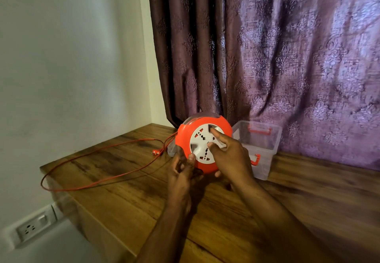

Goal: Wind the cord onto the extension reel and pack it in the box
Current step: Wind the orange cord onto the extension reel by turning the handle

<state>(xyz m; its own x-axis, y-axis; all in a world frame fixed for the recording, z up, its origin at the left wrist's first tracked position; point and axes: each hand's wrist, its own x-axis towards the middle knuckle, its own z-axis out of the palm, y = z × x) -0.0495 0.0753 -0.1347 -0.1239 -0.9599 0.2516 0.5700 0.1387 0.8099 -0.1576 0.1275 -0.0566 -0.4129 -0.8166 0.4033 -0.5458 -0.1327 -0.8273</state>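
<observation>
The red cord (98, 167) loops at the frame's left. At centre, my left hand (182, 172) clamps the extension reel (202, 143) (lower rim), my right hand (230, 157) half-curled, fingertip on its white face. The box (265, 147) sits just right.

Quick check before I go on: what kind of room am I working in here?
Most likely a room in a home, perhaps a bedroom or living room: a patterned purple curtain hangs behind a wooden table, and a wall socket sits low on the plain white wall.
</observation>
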